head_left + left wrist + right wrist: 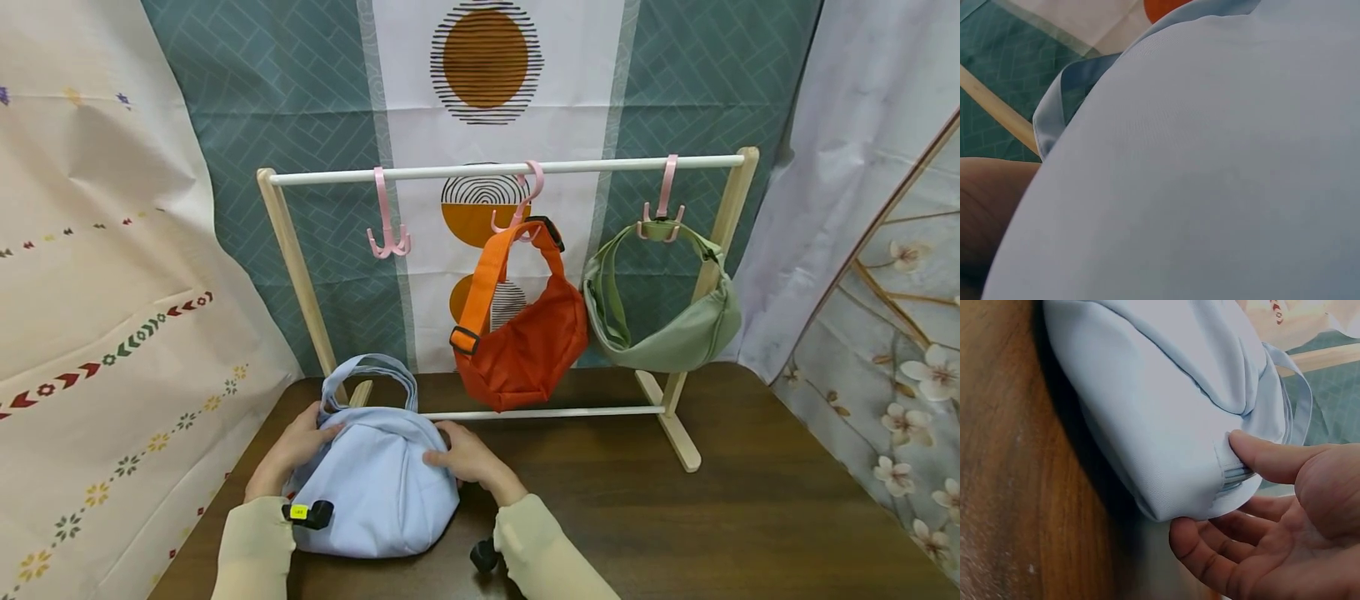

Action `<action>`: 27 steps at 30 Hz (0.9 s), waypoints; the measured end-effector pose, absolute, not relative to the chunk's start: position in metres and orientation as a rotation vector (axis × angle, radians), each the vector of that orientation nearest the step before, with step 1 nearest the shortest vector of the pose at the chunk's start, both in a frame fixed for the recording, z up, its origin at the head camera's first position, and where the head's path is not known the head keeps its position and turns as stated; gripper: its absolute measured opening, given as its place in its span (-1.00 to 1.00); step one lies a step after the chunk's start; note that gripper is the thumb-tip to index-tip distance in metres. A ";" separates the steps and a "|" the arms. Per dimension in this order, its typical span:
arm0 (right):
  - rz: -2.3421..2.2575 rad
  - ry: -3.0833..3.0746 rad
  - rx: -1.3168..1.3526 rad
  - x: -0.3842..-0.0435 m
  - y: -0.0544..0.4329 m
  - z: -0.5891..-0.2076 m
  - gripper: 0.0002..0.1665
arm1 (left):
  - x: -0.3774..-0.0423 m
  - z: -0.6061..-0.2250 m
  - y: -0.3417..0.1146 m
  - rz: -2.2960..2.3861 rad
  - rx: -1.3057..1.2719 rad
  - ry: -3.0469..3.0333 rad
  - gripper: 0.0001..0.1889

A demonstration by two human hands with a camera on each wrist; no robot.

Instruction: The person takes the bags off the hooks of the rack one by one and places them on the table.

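Note:
A light blue fabric handbag [378, 492] sits at the left of the table, its handles [371, 367] standing up in a loop. My left hand [300, 442] grips its upper left side, thumb on the front and fingers mostly hidden behind the cloth. At the opposite side, my right hand [472, 458] holds the bag's edge. The right wrist view shows that thumb [1266, 456] on a side seam and the fingers curled under the edge. In the left wrist view the pale cloth [1179, 175] fills most of the picture.
Behind the bag stands a wooden rack with a white top bar [465, 172]. An orange bag [517, 350] and a green bag [667, 333] hang there from pink hooks. Another pink hook [387, 225] hangs at the left with nothing on it. A white lower bar [555, 413] runs near the table.

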State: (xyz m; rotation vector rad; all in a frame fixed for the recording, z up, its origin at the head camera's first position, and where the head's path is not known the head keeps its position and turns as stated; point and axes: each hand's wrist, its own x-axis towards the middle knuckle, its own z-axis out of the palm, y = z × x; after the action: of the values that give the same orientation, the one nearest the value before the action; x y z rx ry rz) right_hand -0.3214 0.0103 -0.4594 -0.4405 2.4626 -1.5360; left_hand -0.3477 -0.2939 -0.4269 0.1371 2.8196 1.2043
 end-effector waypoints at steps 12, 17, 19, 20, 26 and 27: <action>-1.497 2.433 -0.461 -0.324 0.012 -0.456 -0.27 | -0.347 -0.424 -0.294 1.011 0.069 2.853 -0.53; -1.468 2.452 -0.461 -0.324 0.011 -0.458 -0.32 | -0.344 -0.423 -0.295 0.867 0.027 2.885 -0.32; -1.466 2.462 -0.463 -0.323 0.011 -0.460 -0.35 | -0.343 -0.423 -0.296 0.875 0.001 2.894 -0.26; -1.469 2.464 -0.466 -0.323 0.011 -0.461 -0.36 | -0.342 -0.423 -0.297 0.909 -0.007 2.897 -0.25; -1.471 2.459 -0.470 -0.322 0.011 -0.460 -0.37 | -0.341 -0.420 -0.302 1.100 -0.031 2.881 -0.43; -1.471 2.457 -0.468 -0.321 0.012 -0.460 -0.37 | -0.340 -0.420 -0.303 1.103 -0.026 2.870 -0.48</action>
State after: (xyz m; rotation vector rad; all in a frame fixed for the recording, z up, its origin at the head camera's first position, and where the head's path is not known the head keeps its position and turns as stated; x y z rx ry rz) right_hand -0.3215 0.0116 -0.4599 -0.4680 2.4567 -1.4715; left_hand -0.3398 -0.3029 -0.4202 -0.0257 2.8699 1.1026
